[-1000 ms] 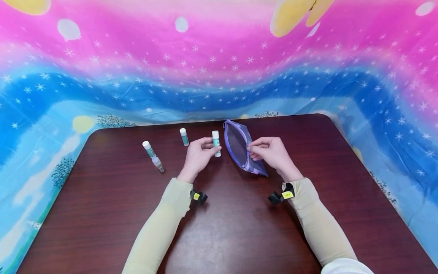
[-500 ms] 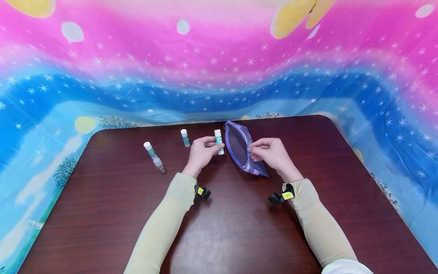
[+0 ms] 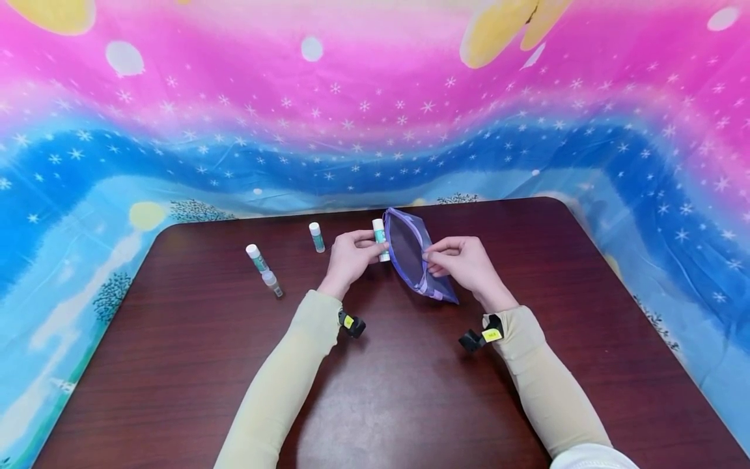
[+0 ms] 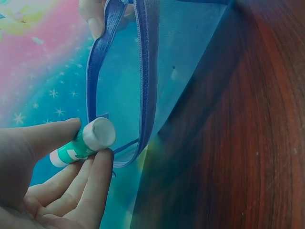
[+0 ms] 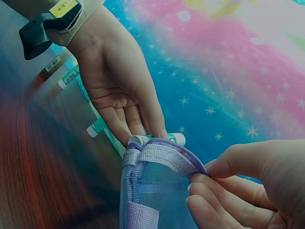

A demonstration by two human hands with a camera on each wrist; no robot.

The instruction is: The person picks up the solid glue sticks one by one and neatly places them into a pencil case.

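Note:
In my left hand (image 3: 348, 260) a glue stick (image 4: 83, 147) with a white cap and green label is pinched between thumb and fingertips. Its capped end points toward the mouth of a purple mesh zipper pouch (image 3: 394, 262), overlapping the pouch's near-left rim in the head view. My right hand (image 3: 465, 262) pinches the opposite rim, and the pouch's mouth gapes wide. Through the left wrist view the zipper edge (image 4: 148, 71) stretches in a loop beyond the glue stick. In the right wrist view the pouch partly covers the glue stick and left fingertips.
A second glue stick (image 3: 317, 238) stands left of my left hand. Farther left, another glue stick (image 3: 258, 258) is beside a small clear-topped bottle (image 3: 272, 284). The dark wooden table (image 3: 375, 391) ends at a colourful snowflake-print cloth (image 3: 351, 130) behind it.
My left hand has carried the glue stick right, from apart from the pouch to its rim. The right hand and the pouch have stayed in place.

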